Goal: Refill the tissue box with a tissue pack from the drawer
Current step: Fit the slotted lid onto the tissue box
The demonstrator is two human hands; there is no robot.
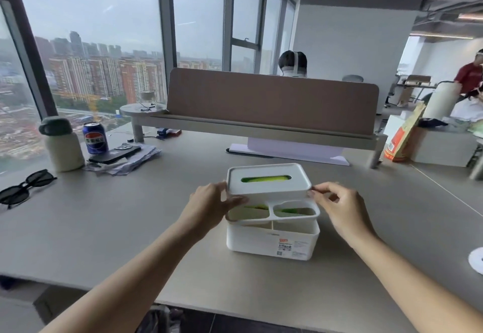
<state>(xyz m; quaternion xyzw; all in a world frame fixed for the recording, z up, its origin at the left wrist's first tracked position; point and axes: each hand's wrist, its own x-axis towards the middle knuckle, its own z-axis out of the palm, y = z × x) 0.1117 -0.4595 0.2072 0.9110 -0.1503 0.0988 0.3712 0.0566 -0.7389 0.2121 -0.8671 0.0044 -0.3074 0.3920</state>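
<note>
A white plastic tissue box (271, 243) stands on the grey desk (104, 228) in front of me. Its front part holds small open compartments (271, 211). The white lid (269, 182) with an oval slot sits raised and slightly tilted above the box. Through the slot shows the green of a tissue pack (265, 178). My left hand (211, 206) grips the lid's left edge with thumb and fingers. My right hand (337, 206) pinches the lid's right edge. No drawer is in view.
At the left of the desk lie sunglasses (23, 189), a lidded bottle (61, 144), a Pepsi can (95, 138) and a phone on papers (115, 153). A brown divider with a shelf (271, 105) stands behind the box. A person sits beyond it.
</note>
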